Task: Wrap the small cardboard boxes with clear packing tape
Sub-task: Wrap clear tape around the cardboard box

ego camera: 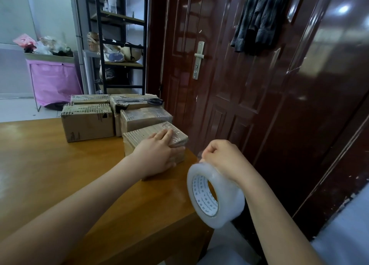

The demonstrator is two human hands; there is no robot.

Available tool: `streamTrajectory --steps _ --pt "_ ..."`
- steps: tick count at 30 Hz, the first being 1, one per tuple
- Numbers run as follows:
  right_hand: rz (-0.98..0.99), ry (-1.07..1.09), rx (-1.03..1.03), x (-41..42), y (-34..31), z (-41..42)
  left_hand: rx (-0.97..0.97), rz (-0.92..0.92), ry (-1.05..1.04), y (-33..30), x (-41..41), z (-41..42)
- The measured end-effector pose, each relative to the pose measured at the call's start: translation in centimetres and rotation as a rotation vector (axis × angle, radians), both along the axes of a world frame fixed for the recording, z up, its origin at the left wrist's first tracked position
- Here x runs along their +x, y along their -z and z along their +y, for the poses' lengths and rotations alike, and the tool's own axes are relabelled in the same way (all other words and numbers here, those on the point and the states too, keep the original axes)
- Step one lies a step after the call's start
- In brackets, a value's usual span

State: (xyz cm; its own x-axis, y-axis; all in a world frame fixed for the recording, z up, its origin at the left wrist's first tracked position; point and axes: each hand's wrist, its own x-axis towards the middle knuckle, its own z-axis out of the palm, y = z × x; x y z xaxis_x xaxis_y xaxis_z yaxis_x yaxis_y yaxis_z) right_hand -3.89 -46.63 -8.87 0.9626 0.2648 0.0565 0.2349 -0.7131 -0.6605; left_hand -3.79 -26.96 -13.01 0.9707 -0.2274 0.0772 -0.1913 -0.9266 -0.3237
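Left hand (157, 154) flat on box (139, 138); right hand (223, 158) gripping tape roll (217, 194) beside table (60, 164) edge.

Free room: desk (60, 164) bare on the left and toward us, so we can come in from that side w/o hitting anything. Far side blocked by the stacked boxes (87, 122), scissors (153, 101) lying on top of them. Near box (155, 138) sits at the desk's right edge, touching the stack behind. Right of it only a narrow gap, then the door (259, 84). Tape roll (215, 194) hangs off the desk corner in that gap.
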Motion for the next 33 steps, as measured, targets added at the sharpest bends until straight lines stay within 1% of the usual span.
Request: streamTrajectory --steps 2,4,6,8,11,13,17,21,24,27,29,31,32,33 --pt "0.048 -0.010 -0.038 0.7 -0.4 0.6 -0.031 0.045 0.006 -0.5 -0.1 0.0" --pt "0.080 -0.005 -0.067 1.4 -0.5 1.0 -0.110 0.087 0.021 -1.2 -0.3 0.2" --pt "0.100 0.016 -0.075 2.0 -0.5 1.1 -0.173 0.093 0.037 -1.7 -0.4 0.4" --pt "0.106 0.036 -0.070 2.3 -0.4 0.9 -0.153 0.052 0.045 -1.6 -0.5 0.3" --pt "0.094 0.041 -0.054 2.3 -0.1 0.9 -0.053 -0.038 0.055 -0.8 -0.4 0.0" --pt "0.083 0.035 -0.059 2.1 -0.1 1.1 -0.017 -0.063 0.061 -0.4 -0.3 -0.1" --pt "0.088 0.017 -0.084 1.9 -0.2 1.6 0.013 -0.026 0.070 -0.7 -0.5 0.1" --pt "0.116 0.021 -0.094 2.3 -0.3 1.7 -0.015 0.051 0.068 -1.5 -1.0 0.6" --pt "0.127 0.023 -0.096 2.4 -0.3 1.8 -0.057 0.028 0.073 -1.7 -1.1 0.8" --pt "0.129 0.027 -0.092 2.2 -0.3 1.8 -0.026 -0.022 0.070 -1.5 -1.1 0.5" --pt "0.130 0.023 -0.091 2.2 -0.3 1.8 -0.022 0.003 0.062 -1.4 -1.4 0.3" --pt "0.130 0.024 -0.086 2.3 -0.3 1.8 -0.063 0.067 0.058 -1.5 -1.5 0.4" --pt "0.130 0.026 -0.085 2.3 -0.3 1.8 -0.133 0.103 0.065 -1.5 -1.7 0.7" --pt "0.130 0.026 -0.086 2.4 -0.3 1.8 -0.264 0.126 0.094 -1.7 -1.9 1.0"
